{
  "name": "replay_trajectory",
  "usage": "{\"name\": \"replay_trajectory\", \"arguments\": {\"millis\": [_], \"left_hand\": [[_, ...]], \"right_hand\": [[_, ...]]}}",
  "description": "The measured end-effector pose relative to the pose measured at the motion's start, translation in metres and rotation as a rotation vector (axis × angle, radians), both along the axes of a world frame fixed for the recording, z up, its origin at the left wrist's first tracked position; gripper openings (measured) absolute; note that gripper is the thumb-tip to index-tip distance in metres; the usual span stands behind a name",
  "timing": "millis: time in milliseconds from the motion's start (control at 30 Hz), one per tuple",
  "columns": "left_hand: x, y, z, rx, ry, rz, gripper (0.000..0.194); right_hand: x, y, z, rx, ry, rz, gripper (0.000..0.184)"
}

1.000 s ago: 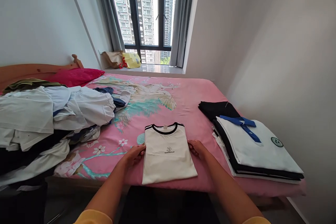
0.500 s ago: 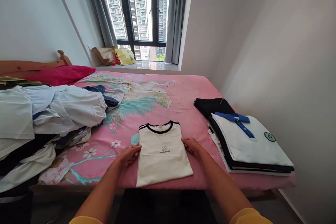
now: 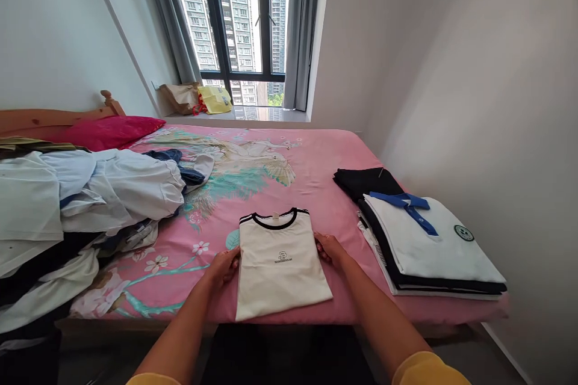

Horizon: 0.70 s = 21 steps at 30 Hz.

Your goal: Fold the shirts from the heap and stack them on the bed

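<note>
In the head view a folded cream T-shirt [image 3: 280,271] with a black neckband and a small dark print lies flat near the bed's front edge, its collar facing away from me. My left hand [image 3: 224,266] is at its left edge, fingers curled against the cloth with the tips partly hidden. At the opposite edge, my right hand [image 3: 329,249] grips the side of the shirt a little below the shoulder, its fingertips tucked at the fabric's border.
On the right stands a folded pile topped by a white polo shirt [image 3: 433,246] with a blue collar, black folded cloth [image 3: 368,183] behind it. Loose clothes [image 3: 121,183] heap on the left. A pink floral sheet [image 3: 316,150] covers the bed; a red pillow [image 3: 117,131] lies far left.
Both hands have shifted very slightly along the T-shirt's edges, their fingers curling in more. The T-shirt stays almost where it was, and the view has tilted a little.
</note>
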<state>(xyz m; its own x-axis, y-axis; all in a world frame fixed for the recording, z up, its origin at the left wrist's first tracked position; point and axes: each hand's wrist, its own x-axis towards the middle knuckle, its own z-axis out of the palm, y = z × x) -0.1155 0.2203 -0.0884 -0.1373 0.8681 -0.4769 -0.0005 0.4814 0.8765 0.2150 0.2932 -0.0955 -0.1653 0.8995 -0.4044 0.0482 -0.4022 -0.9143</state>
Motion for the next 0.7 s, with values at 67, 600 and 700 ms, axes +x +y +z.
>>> {"name": "replay_trajectory", "arguments": {"millis": [67, 600, 700], "left_hand": [[-0.001, 0.003, 0.001, -0.026, -0.010, -0.009, 0.045], [-0.001, 0.011, -0.004, -0.020, -0.059, 0.051, 0.046], [0.003, 0.011, -0.005, 0.022, -0.043, 0.078, 0.046]], "right_hand": [[-0.003, 0.003, -0.002, 0.003, 0.006, -0.012, 0.036], [-0.005, 0.015, -0.015, -0.005, 0.037, -0.006, 0.035], [-0.005, 0.015, -0.017, -0.007, 0.028, -0.001, 0.037]]}}
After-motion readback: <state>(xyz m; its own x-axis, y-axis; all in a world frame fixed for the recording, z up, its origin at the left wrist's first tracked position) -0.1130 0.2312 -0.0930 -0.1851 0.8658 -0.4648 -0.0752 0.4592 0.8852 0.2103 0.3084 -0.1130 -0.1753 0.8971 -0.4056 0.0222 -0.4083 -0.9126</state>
